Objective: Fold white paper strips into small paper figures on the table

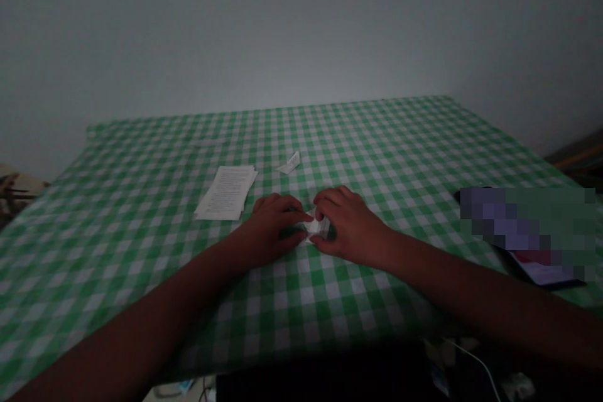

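Observation:
Between my two hands, low on the table, is a small folded piece of paper point(318, 226), white and partly covered by my fingers. My left hand point(276, 226) pinches its left side, thumb and index finger at the edge. From the right, my right hand point(346, 223) curls round the other side with thumb and fingers on it. Beyond the hands lies a small folded paper shape point(289, 164) with a raised flap. A stack of printed sheets point(226, 193) rests to the left of my left hand.
A green and white checked cloth point(367, 144) covers the table, which meets a plain wall point(301, 31) at the back. At the right edge lies a dark-edged device with a lit screen point(549, 267), partly blurred out. A white cable point(475, 361) shows below the front edge.

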Action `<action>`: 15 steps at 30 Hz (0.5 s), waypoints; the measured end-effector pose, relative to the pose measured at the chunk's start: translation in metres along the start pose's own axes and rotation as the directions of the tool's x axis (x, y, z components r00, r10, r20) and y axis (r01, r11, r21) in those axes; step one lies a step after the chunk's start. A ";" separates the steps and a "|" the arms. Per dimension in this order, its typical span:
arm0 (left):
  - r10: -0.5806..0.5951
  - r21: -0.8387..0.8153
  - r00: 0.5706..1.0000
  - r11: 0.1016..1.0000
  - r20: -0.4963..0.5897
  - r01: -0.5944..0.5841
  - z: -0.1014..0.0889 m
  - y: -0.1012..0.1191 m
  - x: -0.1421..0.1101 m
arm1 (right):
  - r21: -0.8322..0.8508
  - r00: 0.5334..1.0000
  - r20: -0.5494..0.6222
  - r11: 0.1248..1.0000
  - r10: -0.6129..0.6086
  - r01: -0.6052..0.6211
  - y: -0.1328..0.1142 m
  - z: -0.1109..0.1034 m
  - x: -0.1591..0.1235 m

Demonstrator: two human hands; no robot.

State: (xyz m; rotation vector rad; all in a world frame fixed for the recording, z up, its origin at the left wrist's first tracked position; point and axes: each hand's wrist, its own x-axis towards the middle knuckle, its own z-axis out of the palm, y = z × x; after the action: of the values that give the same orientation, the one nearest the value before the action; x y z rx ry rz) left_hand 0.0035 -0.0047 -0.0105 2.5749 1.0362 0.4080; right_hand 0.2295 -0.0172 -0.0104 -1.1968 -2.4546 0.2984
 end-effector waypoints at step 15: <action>-0.068 0.001 0.998 0.998 -0.015 0.068 0.004 0.003 0.002 | -0.013 0.999 0.011 0.999 0.052 -0.052 0.012 -0.005 0.004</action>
State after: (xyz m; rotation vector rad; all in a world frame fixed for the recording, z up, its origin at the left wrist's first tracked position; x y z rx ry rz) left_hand 0.0083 -0.0063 -0.0130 2.5333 1.1260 0.4101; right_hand 0.2378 -0.0065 -0.0088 -1.2690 -2.4412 0.3051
